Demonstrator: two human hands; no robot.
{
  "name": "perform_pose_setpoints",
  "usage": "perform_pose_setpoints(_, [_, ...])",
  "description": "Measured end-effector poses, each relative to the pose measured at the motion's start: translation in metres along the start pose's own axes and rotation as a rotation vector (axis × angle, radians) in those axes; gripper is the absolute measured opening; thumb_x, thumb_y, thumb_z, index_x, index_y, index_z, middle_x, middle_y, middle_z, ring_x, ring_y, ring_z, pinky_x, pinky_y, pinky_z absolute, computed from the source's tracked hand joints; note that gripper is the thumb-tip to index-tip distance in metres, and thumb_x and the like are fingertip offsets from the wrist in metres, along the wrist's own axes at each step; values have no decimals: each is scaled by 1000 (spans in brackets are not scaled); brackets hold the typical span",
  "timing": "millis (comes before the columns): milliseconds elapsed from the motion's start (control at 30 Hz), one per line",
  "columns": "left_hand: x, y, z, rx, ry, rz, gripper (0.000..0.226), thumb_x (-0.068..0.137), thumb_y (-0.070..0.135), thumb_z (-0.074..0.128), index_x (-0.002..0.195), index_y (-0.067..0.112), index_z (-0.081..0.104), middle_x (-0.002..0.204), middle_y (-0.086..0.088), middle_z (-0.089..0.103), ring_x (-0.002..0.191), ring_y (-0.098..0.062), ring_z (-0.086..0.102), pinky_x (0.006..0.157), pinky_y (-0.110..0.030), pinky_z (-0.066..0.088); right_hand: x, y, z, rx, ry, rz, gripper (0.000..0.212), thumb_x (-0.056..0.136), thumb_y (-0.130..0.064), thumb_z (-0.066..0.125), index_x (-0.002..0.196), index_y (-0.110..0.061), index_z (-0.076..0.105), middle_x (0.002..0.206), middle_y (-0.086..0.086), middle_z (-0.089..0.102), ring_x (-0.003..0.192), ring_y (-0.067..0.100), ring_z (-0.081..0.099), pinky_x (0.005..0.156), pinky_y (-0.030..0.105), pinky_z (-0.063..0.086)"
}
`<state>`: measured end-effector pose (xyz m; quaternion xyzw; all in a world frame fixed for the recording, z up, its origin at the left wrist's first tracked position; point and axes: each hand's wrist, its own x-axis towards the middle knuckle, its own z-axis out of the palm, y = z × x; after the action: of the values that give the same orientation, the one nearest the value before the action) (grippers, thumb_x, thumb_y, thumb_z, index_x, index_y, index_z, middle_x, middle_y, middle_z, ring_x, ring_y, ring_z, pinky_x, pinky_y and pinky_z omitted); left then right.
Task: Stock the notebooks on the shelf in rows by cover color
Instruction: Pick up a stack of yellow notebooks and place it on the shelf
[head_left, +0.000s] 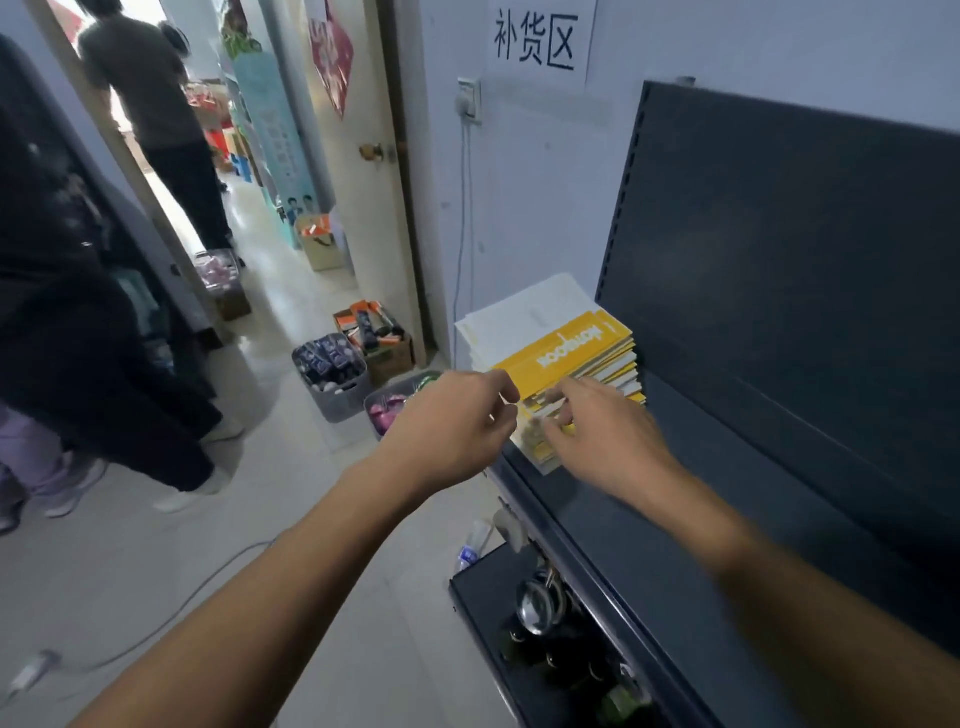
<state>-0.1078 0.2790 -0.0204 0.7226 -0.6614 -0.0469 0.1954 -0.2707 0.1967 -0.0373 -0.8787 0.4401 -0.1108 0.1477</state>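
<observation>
A stack of yellow notebooks (576, 349) lies at the left end of the dark shelf (737, 499), with a pile of white-covered notebooks (524, 312) right behind it against the wall. My right hand (605, 434) rests on the near edge of the yellow stack, fingers curled into the lower covers. Just left of the stack's corner, my left hand (452, 421) hovers with fingers loosely bent and nothing in it. The stack's lower front is hidden behind my hands.
The dark back panel (789, 249) rises behind the shelf. A lower shelf (561, 634) holds dark bottles and a metal object. Grey baskets (337, 374) and cardboard boxes (379, 338) sit on the floor by the door. People (67, 312) stand at left; a cable (208, 587) crosses the floor.
</observation>
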Motion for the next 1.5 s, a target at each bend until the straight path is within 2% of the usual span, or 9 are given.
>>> perform_pose_setpoints(300, [91, -33, -8, -9, -20, 166, 23, 95, 31, 51, 109, 24, 68, 94, 11, 72, 81, -12, 64, 78, -36, 54, 61, 15, -8, -14, 68, 172, 13, 98, -34, 51, 93, -26, 59, 79, -14, 58, 75, 9, 58, 57, 30, 41])
perform_pose_setpoints(467, [144, -52, -6, -13, -54, 258, 21, 97, 33, 50, 108, 25, 67, 92, 12, 70, 81, -12, 63, 77, -37, 55, 81, 15, -6, -11, 82, 341, 13, 97, -34, 51, 93, -24, 59, 85, -10, 60, 79, 17, 58, 60, 31, 40])
perform_pose_setpoints(733, [224, -82, 17, -203, -51, 404, 13, 93, 26, 54, 96, 25, 67, 94, 8, 66, 76, -13, 60, 74, -33, 51, 103, -1, 5, 72, 165, 740, 20, 90, -35, 53, 78, -18, 56, 77, -3, 64, 70, 20, 62, 66, 41, 55])
perform_pose_setpoints(867, [244, -96, 23, -225, -44, 407, 22, 95, 24, 55, 113, 18, 65, 107, 1, 59, 89, -18, 58, 74, -29, 45, 110, -15, 19, 160, 243, 879, 12, 91, -35, 55, 90, -23, 58, 89, -7, 64, 81, 15, 62, 74, 43, 56])
perform_pose_setpoints(967, [249, -105, 28, -120, -115, 354, 31, 96, 26, 53, 124, 13, 57, 117, -6, 54, 102, -25, 54, 72, -33, 43, 110, -22, 31, 213, 277, 943, 24, 95, -37, 55, 114, -23, 59, 109, -4, 61, 94, 15, 60, 83, 41, 55])
perform_pose_setpoints(1100, [258, -102, 34, -18, -231, 326, 30, 96, 31, 51, 112, 6, 51, 111, -11, 52, 88, -26, 48, 67, -36, 41, 116, -22, 40, 269, 309, 1021, 48, 98, -42, 53, 138, -16, 52, 127, 2, 55, 107, 19, 59, 93, 42, 52])
perform_pose_setpoints(1267, [261, -101, 37, 54, -277, 330, 35, 96, 38, 52, 109, 6, 53, 107, -10, 51, 84, -25, 46, 65, -36, 40, 130, -21, 46, 342, 278, 1068, 44, 100, -44, 52, 128, -10, 57, 114, 6, 61, 99, 20, 63, 87, 40, 54])
perform_pose_setpoints(1367, [263, -103, 37, 48, -292, 328, 31, 96, 39, 53, 104, 9, 53, 98, -6, 47, 81, -24, 47, 64, -35, 39, 135, -20, 51, 270, 261, 1069, 33, 99, -48, 50, 106, -17, 61, 116, 6, 58, 90, 19, 63, 83, 43, 57])
perform_pose_setpoints(1500, [258, -104, 36, -5, -262, 335, 20, 96, 28, 51, 89, 10, 46, 93, -7, 48, 74, -24, 48, 62, -33, 37, 135, -32, 54, 93, 205, 1017, 36, 103, -44, 44, 111, -14, 62, 127, 6, 47, 105, 21, 56, 85, 40, 53])
